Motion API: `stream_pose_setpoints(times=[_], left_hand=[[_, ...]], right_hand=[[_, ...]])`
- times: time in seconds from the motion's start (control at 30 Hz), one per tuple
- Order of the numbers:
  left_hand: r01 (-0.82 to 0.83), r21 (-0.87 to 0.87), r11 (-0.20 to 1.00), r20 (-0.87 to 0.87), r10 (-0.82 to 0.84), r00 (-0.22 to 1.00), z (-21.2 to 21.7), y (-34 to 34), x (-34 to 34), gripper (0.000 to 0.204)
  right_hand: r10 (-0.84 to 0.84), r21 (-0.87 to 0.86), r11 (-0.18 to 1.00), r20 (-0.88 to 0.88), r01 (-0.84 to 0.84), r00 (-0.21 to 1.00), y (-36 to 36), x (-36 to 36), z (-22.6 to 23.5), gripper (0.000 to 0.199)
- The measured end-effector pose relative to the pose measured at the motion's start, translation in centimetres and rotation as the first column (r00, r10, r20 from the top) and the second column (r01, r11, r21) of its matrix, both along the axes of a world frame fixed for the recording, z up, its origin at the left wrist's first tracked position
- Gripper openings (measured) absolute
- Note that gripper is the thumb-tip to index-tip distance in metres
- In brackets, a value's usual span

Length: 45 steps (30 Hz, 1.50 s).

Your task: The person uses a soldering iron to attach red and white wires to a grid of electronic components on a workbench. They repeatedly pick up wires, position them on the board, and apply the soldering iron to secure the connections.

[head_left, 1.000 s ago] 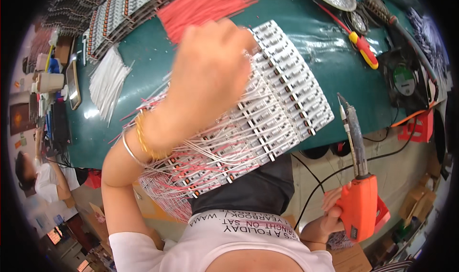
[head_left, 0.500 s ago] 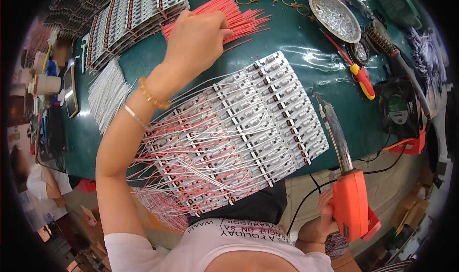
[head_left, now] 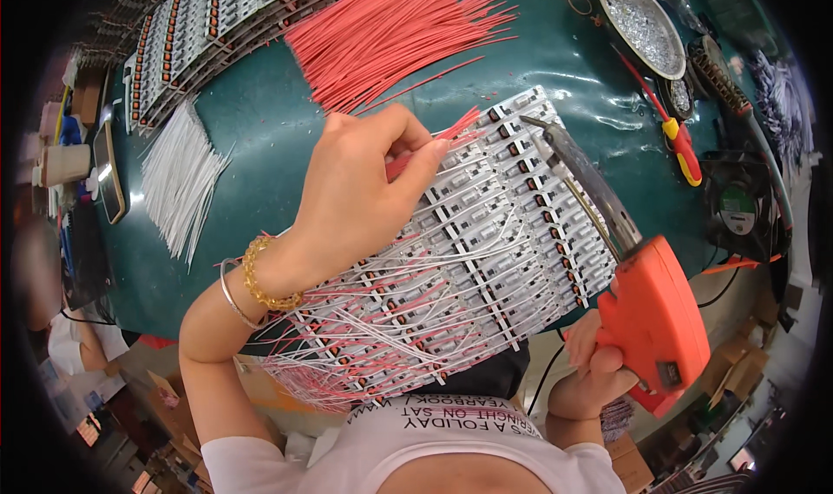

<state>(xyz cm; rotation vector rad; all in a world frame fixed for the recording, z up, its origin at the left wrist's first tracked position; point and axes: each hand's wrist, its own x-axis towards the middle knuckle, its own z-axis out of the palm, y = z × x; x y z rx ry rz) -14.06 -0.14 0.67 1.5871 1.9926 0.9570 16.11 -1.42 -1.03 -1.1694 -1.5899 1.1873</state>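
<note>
My left hand (head_left: 360,186) pinches a few short red wires (head_left: 458,128), whose ends poke out past the thumb toward the top of a panel of small circuit boards (head_left: 518,220). Many white and red wires hang off the panel's rows on the near left side. In my right hand (head_left: 594,377) is an orange soldering gun (head_left: 661,312). Its bent metal tip reaches over the panel's upper right part; whether it touches a board I cannot tell. Beyond the left hand lies a pile of red wires (head_left: 382,38).
White wires (head_left: 178,177) lie on the green table at left, before stacked board panels (head_left: 217,25). A dish of metal bits (head_left: 642,25), a red-yellow screwdriver (head_left: 681,147), a coiled soldering-iron stand (head_left: 718,75) and a black fan (head_left: 737,203) sit at right.
My left hand has come back from the red wire pile to the panel with a few red wires. The soldering gun has moved up and left, its tip now over the panel.
</note>
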Motion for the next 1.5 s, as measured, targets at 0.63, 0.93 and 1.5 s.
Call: stream_pose_setpoints(times=[0.63,0.93,1.5], left_hand=[[0.023,0.056,0.998,0.024,-0.024,0.999,-0.7,-0.3,-0.7,0.013],[0.017,0.059,0.998,0.019,-0.018,1.000,-0.9,-0.3,-0.6,0.011],[0.053,0.163,0.985,-0.082,-0.040,0.996,-1.0,-0.2,0.8,0.016]], right_hand=[[0.084,0.071,0.992,0.237,-0.103,0.968,0.1,0.4,-1.0,0.078],[-0.024,-0.167,0.986,-0.044,0.017,0.999,-0.3,-2.7,1.3,0.086],[-0.005,-0.089,0.996,-0.037,0.002,0.999,-0.9,-1.2,1.0,0.082]])
